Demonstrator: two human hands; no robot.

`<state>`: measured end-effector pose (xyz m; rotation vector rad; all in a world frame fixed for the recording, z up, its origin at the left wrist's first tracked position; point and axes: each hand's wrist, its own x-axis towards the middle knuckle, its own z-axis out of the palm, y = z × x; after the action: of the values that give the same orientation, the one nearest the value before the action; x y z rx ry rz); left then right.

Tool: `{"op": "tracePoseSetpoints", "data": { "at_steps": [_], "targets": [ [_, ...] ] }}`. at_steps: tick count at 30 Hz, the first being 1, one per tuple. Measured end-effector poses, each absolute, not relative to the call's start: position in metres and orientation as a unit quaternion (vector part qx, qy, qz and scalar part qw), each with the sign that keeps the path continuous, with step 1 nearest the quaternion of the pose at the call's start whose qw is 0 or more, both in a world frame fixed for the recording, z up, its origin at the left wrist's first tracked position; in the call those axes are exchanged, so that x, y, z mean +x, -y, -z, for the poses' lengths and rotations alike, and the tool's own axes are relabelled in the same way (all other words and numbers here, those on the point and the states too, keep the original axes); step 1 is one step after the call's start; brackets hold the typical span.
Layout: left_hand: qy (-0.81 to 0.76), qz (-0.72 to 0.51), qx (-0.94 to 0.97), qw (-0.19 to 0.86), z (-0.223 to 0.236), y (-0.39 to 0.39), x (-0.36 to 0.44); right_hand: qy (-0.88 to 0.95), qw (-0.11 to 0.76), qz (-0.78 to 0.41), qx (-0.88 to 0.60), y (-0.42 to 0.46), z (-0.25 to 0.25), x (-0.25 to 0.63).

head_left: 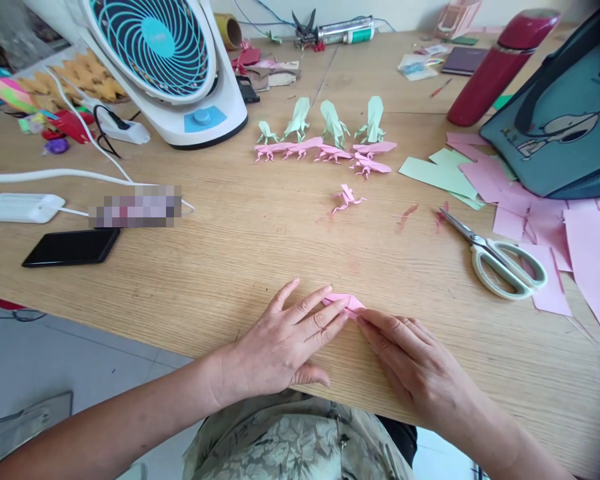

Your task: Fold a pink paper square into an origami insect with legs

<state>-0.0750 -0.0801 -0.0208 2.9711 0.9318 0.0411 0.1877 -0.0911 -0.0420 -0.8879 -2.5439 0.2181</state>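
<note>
A small piece of folded pink paper (347, 301) lies on the wooden table near its front edge. My left hand (285, 337) rests flat with fingers spread, its fingertips on the left part of the paper. At the paper's right end, my right hand (413, 353) pinches it between thumb and fingers. Part of the paper is hidden beneath my fingers. Farther back stands a small pink origami figure (347, 197) by itself. Behind it is a row of folded insect-like figures, pink ones (373, 165) in front and green ones (334, 122) at the back.
Scissors (500, 260) lie on the right by pink sheets (593, 260) and green paper strips (437, 175). A red flask (503, 70) and a blue bag (565, 113) stand at the back right. A fan (205, 120) and a black phone (71, 247) are on the left.
</note>
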Motion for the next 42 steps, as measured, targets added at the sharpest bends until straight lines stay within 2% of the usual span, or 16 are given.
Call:
{"op": "tracePoseSetpoints", "data": {
  "at_steps": [18, 42],
  "targets": [
    [-0.306, 0.002, 0.952, 0.001, 0.021, 0.080, -0.068, 0.922, 0.183, -0.110, -0.323, 0.091, 0.043, 0.187],
    [-0.329, -0.025, 0.941, 0.072, 0.031, 0.084, -0.069, 0.920, 0.228, -0.074, -0.309, 0.089, 0.052, 0.183]
  ]
}}
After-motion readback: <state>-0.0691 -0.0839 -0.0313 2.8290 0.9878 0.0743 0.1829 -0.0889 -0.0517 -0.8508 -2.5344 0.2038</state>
